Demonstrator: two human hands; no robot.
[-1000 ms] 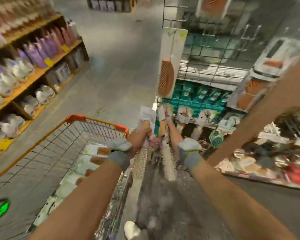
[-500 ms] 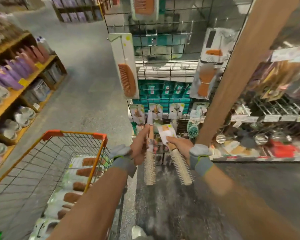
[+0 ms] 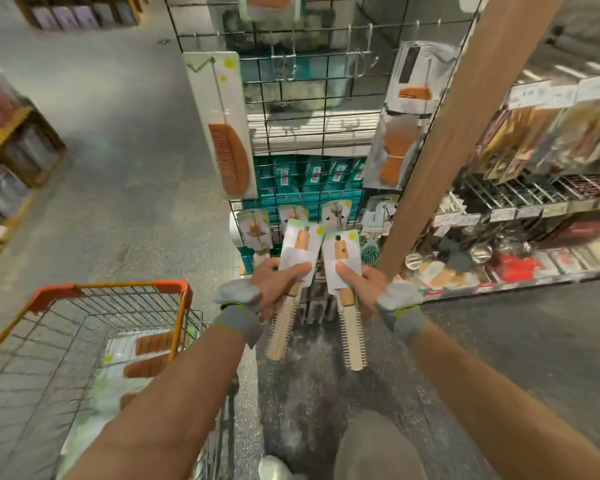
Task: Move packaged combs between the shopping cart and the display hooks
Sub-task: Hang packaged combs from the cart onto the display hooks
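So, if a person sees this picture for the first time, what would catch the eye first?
The two hands in the middle: the left hand holds the left brush and the right hand the right brush, side by side before the wire grid. Then the large brown comb hanging on the grid above, and the orange-rimmed shopping cart at lower left, packaged combs inside.

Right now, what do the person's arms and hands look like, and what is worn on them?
The left hand and right hand have uncovered fingers. Each wrist carries a grey fabric cuff, the left cuff and right cuff, lighter grey toward the hand, darker toward the arm, with a thin lime-green line between. Forearms are bare: no sleeves, watch or markings in view.
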